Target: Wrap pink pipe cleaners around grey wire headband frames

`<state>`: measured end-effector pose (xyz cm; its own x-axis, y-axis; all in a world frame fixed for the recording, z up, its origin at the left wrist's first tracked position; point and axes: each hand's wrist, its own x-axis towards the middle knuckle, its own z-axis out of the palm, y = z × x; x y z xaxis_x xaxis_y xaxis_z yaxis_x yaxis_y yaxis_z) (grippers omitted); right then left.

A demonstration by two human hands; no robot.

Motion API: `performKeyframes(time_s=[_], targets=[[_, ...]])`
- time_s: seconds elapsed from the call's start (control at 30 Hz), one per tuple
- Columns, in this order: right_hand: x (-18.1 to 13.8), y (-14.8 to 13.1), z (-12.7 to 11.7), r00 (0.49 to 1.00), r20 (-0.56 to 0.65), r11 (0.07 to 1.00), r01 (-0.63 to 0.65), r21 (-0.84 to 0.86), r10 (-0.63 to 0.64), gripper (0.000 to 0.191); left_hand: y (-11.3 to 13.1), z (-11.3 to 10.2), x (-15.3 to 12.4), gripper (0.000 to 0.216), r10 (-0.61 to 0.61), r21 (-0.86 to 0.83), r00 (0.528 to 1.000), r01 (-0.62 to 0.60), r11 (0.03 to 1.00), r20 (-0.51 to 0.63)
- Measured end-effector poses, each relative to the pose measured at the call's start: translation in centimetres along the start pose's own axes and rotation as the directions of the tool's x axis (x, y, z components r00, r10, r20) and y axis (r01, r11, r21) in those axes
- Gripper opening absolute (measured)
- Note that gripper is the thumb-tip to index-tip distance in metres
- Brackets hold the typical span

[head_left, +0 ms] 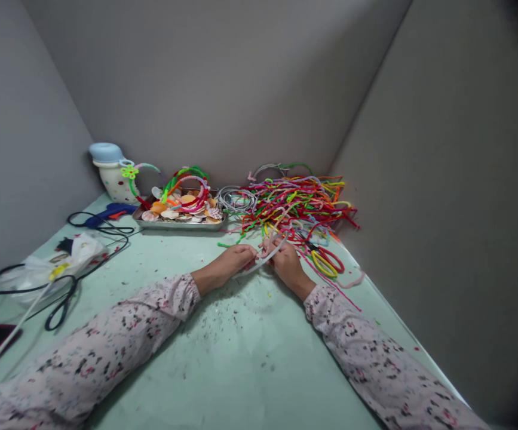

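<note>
A thin, pale curved headband [264, 260] runs between my two hands, a little above the table. My left hand [241, 258] is closed, its fingertips pinching at the band near its lower end. On the other side, my right hand [284, 259] is closed around the band's upper part. A bit of pale pink fuzzy stem seems to show at the fingertips, too small to make out well. Just beyond my hands lies a loose heap of colourful pipe cleaners [294, 200]. Scissors with red and yellow handles [325, 263] rest beside my right hand.
A metal tray [180, 226] holds seashells and fuzzy-wrapped headbands. Next to it lie grey hoops [236, 200]. At the left are a white bottle [117, 179] with a blue lid, a blue glue gun [109, 214], a black cord [73, 283] and a plastic bag [39, 269]. Walls close in the table.
</note>
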<state>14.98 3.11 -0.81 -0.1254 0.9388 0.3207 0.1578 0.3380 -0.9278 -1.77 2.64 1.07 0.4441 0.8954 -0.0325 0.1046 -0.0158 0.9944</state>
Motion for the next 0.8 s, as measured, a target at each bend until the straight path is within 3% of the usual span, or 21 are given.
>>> performKeyframes(time_s=[0.4, 0.63, 0.8], targets=[[0.0, 0.3, 0.1, 0.999, -0.038, 1.0, -0.013, -0.023, 0.012, 0.025, -0.9, -0.3, 0.2, 0.026, 0.038, -0.024, 0.998, -0.036, 0.999, 0.053], [0.0, -0.4, 0.0, 0.995, -0.09, 0.982, 0.026, -0.186, -0.044, 0.032, 0.2, 0.1, -0.3, 0.028, 0.065, -0.009, 0.997, -0.065, 0.998, 0.047], [0.0, -0.2, 0.1, 0.997, -0.078, 0.993, 0.018, -0.118, -0.028, 0.031, 0.3, 0.2, -0.2, 0.013, 0.041, -0.043, 0.999, -0.04, 0.998, 0.023]])
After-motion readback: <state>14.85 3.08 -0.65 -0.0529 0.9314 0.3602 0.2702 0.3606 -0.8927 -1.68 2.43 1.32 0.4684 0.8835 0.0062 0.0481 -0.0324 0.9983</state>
